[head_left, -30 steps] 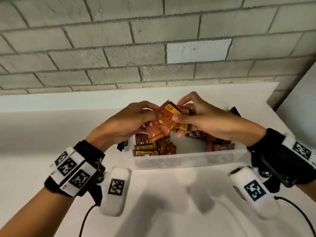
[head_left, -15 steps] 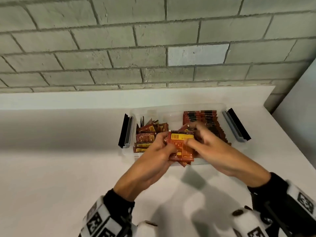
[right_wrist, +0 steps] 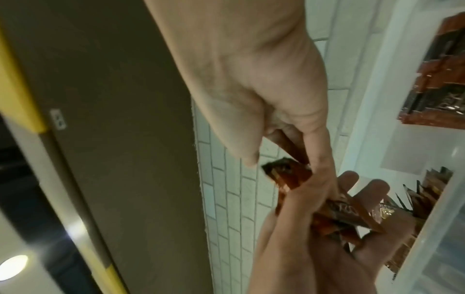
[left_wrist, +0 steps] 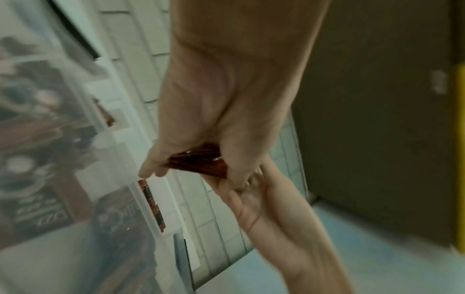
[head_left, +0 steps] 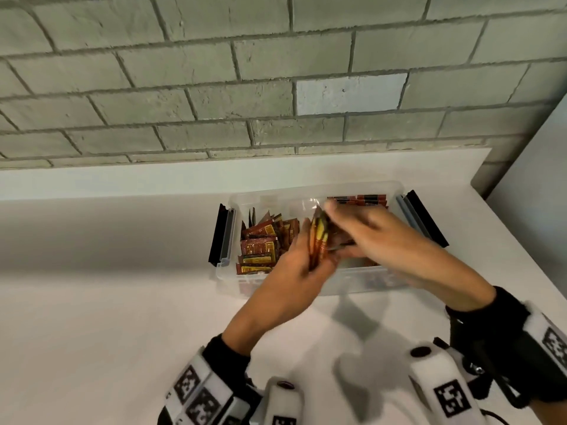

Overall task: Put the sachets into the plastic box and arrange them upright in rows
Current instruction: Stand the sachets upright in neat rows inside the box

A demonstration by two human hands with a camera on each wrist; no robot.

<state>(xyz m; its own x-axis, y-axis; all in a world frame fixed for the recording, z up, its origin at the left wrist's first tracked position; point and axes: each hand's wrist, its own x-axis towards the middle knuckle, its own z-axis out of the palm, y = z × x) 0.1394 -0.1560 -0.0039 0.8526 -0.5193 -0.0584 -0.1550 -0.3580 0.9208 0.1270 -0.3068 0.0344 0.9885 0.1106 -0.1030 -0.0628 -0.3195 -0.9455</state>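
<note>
Blurred right hand (head_left: 377,237) and left hand (head_left: 302,271) hide held sachets (head_left: 319,240) (edges only)

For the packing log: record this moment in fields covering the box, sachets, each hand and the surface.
container: clear plastic box, open, black latches at both ends
left side: loose sachets, jumbled
far right: upright row of sachets
held: stack of sachets, edge-on
left hand: grips the stack
right hand: grips the stack too
surface: white table
</note>
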